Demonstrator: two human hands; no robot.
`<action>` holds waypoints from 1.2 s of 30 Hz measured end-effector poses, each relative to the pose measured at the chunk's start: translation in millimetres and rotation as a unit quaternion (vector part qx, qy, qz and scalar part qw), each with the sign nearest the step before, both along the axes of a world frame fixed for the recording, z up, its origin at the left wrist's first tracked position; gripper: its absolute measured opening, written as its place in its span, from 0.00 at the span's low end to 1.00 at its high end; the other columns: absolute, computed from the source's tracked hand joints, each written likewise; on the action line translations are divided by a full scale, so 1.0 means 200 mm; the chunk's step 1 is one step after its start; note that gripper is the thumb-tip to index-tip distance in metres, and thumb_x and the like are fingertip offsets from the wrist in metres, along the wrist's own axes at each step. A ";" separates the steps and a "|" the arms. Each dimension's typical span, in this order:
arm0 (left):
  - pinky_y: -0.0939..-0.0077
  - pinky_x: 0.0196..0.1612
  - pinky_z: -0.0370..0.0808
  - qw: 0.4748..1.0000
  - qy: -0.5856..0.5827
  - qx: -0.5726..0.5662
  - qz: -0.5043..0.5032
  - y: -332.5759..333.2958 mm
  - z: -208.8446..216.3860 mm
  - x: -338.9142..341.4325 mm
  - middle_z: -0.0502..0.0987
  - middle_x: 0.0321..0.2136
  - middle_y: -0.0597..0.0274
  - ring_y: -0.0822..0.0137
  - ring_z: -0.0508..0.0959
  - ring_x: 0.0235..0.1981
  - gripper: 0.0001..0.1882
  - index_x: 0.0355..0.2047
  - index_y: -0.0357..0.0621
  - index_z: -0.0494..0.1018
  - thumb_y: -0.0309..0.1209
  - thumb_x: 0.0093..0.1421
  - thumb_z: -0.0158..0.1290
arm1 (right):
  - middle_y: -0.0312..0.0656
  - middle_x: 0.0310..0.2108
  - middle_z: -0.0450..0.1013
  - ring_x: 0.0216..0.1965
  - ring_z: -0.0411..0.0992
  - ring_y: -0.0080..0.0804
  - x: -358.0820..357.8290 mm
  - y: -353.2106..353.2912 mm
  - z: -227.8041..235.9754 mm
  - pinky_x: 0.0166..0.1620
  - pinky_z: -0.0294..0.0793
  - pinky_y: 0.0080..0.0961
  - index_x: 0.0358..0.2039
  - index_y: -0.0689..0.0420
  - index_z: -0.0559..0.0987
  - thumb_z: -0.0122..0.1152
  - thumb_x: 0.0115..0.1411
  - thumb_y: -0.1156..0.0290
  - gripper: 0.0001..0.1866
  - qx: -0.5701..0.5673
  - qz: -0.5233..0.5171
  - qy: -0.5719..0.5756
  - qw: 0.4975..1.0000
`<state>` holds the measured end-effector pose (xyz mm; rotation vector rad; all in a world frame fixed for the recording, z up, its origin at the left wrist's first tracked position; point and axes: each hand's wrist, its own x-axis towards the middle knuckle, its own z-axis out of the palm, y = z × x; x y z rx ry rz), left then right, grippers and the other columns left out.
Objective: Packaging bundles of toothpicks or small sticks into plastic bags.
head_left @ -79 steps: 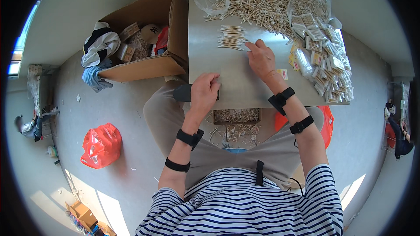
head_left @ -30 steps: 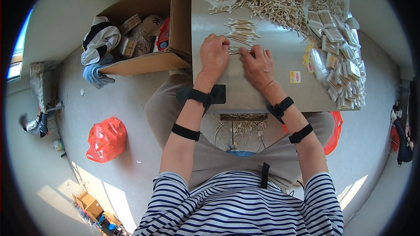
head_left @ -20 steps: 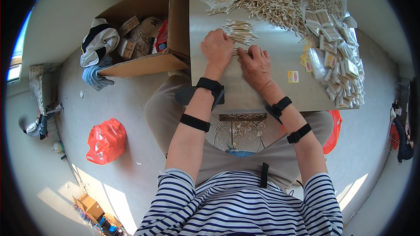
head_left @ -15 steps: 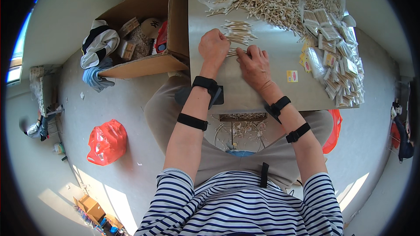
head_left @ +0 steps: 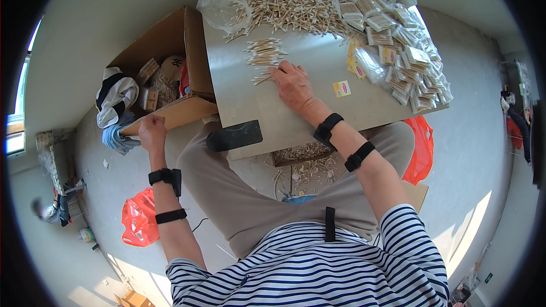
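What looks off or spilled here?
Sticks lie scattered on the floor under the table, below a small tray. On the table, a big loose heap spills from a torn clear bag. The right hand rests by a small bunch; the left hand is off the table beside the box.

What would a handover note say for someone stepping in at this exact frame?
Right hand: flat on the grey table, fingertips at a small row of wooden sticks.
Left hand: off the table, closed, down by the open cardboard box; whether it holds anything cannot be told.
Big loose stick heap lies at the far edge; packed bundles piled far right.
Done: many bundles packed. Left: the small row and the heap.
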<state>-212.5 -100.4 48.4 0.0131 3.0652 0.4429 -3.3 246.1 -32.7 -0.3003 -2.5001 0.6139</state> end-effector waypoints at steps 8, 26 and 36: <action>0.72 0.34 0.76 0.975 0.042 0.179 -0.128 0.04 0.04 0.40 0.81 0.24 0.60 0.68 0.80 0.26 0.06 0.34 0.38 0.80 0.27 0.56 0.59 | 0.43 0.38 0.74 0.36 0.78 0.50 0.12 0.29 0.15 0.38 0.77 0.47 0.30 0.54 0.78 0.68 0.54 0.67 0.08 -0.055 -0.213 -0.026 0.975; 0.79 0.37 0.76 0.836 -0.260 0.459 -0.153 0.60 0.13 1.05 0.81 0.27 0.63 0.74 0.79 0.29 0.11 0.38 0.36 0.80 0.33 0.63 0.61 | 0.44 0.33 0.73 0.33 0.76 0.45 0.54 0.35 0.28 0.38 0.76 0.40 0.22 0.56 0.78 0.59 0.49 0.74 0.01 0.123 -0.153 -0.043 0.980; 0.71 0.45 0.79 0.648 -0.403 0.641 -0.080 0.67 0.09 1.18 0.83 0.35 0.63 0.71 0.82 0.39 0.09 0.42 0.39 0.80 0.30 0.64 0.60 | 0.46 0.36 0.72 0.31 0.75 0.42 0.72 -0.32 0.57 0.33 0.73 0.30 0.42 0.64 0.80 0.66 0.55 0.72 0.15 -0.115 0.051 0.104 0.987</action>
